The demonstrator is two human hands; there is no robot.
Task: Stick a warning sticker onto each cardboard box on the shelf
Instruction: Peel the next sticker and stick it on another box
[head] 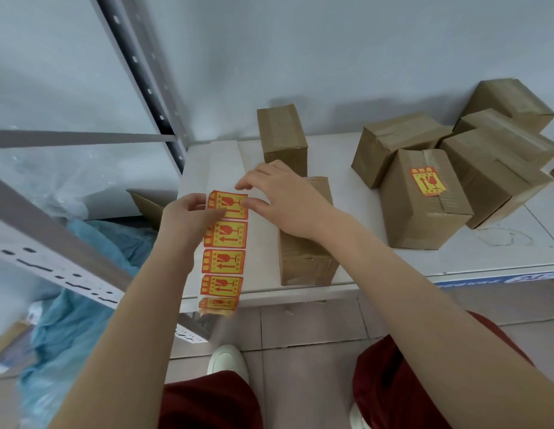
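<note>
My left hand (189,218) holds a strip of red-and-yellow warning stickers (224,261) that hangs down over the shelf's front edge. My right hand (285,199) pinches the right edge of the top sticker (227,204) on that strip. Under my right wrist lies a brown cardboard box (303,261) with no sticker visible on it. Another plain box (282,134) stands behind it. To the right, one box (424,202) carries a warning sticker (429,181) on its top. Several more taped boxes (498,144) are piled behind that one.
The white shelf board (362,193) has a grey perforated upright (145,82) at its left and the wall behind. Blue plastic sheeting (84,289) and clear bags lie on the floor to the left. My red trousers and white shoes show below on the tiled floor.
</note>
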